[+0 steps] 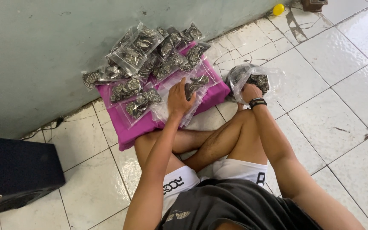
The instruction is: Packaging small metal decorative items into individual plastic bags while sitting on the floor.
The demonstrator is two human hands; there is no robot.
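sitting cross-legged on tiled floor (341,110). left hand (179,99) clamped on a small clear packet (192,87) at the near right edge of the magenta cushion (126,132); right hand (248,91) reaches inside the big plastic bag (252,76) beside that edge, grip hidden. filled packets (150,55) heap along the wall edge, clear of the hands.

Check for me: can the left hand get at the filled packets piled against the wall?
Probably yes. The left hand already rests on a packet on the pink cushion, and the pile of packets lies just beyond with nothing between. The right hand is in the big bag.
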